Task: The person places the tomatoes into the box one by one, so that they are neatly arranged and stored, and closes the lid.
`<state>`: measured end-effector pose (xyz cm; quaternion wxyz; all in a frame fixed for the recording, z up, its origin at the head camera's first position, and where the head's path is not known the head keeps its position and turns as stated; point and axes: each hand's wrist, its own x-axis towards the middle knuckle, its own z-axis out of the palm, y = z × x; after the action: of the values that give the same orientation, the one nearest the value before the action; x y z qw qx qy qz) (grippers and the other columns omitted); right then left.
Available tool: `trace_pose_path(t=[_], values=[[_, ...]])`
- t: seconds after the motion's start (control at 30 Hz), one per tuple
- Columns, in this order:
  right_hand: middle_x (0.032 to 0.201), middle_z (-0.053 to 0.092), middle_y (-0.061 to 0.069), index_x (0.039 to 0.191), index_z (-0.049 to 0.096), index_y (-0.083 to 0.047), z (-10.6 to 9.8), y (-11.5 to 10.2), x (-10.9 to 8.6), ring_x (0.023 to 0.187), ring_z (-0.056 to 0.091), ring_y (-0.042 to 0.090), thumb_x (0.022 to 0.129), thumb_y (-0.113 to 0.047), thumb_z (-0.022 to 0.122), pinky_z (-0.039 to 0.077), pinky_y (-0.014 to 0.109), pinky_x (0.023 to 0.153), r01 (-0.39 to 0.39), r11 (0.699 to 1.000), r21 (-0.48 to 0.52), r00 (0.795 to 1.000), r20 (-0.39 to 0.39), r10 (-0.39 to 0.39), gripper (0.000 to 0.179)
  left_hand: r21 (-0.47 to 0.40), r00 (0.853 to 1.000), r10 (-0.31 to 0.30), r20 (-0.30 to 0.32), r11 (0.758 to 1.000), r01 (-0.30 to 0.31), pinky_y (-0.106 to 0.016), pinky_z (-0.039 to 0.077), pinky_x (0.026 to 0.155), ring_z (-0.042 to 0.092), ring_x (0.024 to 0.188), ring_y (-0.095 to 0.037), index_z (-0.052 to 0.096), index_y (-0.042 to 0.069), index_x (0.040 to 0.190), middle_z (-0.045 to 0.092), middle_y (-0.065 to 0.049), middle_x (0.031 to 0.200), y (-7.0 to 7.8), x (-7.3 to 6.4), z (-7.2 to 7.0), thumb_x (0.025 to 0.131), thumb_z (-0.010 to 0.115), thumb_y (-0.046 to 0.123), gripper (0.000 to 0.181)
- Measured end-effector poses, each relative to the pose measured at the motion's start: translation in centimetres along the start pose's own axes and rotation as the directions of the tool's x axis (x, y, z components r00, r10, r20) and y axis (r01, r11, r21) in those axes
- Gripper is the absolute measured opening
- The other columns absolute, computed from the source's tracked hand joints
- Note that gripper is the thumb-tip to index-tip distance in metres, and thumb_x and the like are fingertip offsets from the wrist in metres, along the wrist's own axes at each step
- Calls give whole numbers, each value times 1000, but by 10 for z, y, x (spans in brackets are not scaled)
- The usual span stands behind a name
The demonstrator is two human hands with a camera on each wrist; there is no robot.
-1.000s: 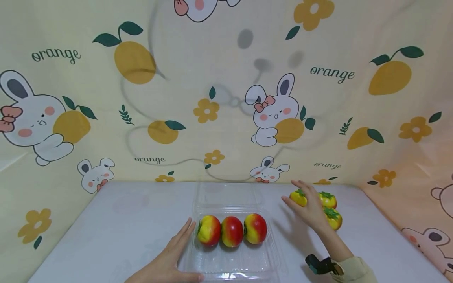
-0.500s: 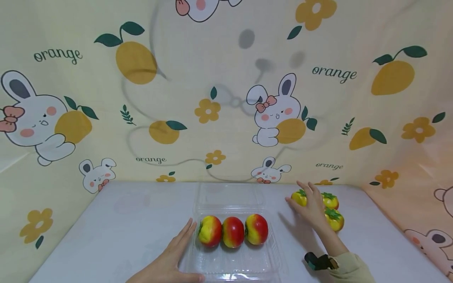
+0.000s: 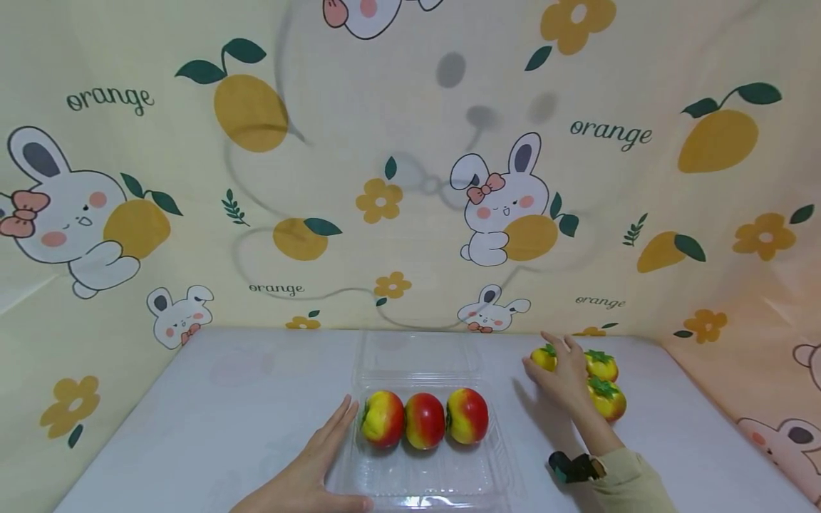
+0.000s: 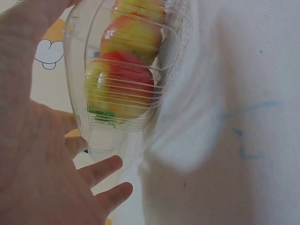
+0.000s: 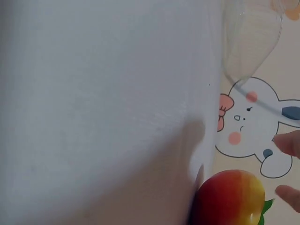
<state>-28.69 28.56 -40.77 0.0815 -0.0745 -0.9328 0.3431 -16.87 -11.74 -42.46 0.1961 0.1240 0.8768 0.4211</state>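
Note:
A clear plastic clamshell box (image 3: 423, 483) lies with its lid (image 3: 417, 353) folded back. Across the box sit three red-and-yellow persimmons, a left one (image 3: 383, 419), a middle one (image 3: 425, 421) and a right one (image 3: 467, 416). My left hand (image 3: 304, 467) rests along the box's left side, fingers straight and spread, thumb at the front corner. At the back right, my right hand (image 3: 567, 381) reaches over a persimmon (image 3: 544, 358) with thumb and fingers spread around it. In the right wrist view the fingertips (image 5: 288, 143) look apart from that persimmon (image 5: 229, 199).
Two more persimmons, a rear one (image 3: 601, 367) and a nearer one (image 3: 608, 400), stand just right of my right hand, green leaves upward. A patterned cloth (image 3: 410, 178) with rabbits and oranges rises behind the white table (image 3: 192, 427).
My right hand has come slightly lower and closer about the persimmon at the back right. The left hand stays at the box, and the head view has shifted a little.

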Motion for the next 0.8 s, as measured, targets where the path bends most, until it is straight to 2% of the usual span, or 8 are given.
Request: trace_pose_path(t=[0.17,0.3,0.43,0.8], values=[[149,9,38,145,32,0,1,1,2,134,13,55,89,-26,62,14,71,109,-11,1000,-24,1000,7,11,69,4,1000,17,4,1000,-17,-78,28,96,17,143,-42,5,31,155,-3,1,163,0,0,0,71,72,59,111],[145,17,37,141,38,3,4,2,2,129,21,52,88,-25,61,23,68,107,-13,999,-31,1000,15,13,64,1,1000,5,6,1000,-5,-78,28,95,17,143,-42,5,31,155,-3,1,163,0,0,0,70,72,60,112],[145,20,34,139,41,2,7,4,1,125,27,49,90,-21,61,30,65,106,4,1000,-21,999,41,-3,58,-3,1000,-7,6,1000,7,-78,28,95,17,143,-42,5,31,155,-3,0,163,1,0,-1,70,73,60,113],[145,23,32,137,45,-3,6,6,-2,125,30,48,91,-21,64,28,65,107,25,1000,-7,998,58,-25,53,-2,1000,13,2,1000,-13,-78,28,94,16,143,-43,5,31,155,-3,-1,163,-1,1,0,69,74,58,113]])
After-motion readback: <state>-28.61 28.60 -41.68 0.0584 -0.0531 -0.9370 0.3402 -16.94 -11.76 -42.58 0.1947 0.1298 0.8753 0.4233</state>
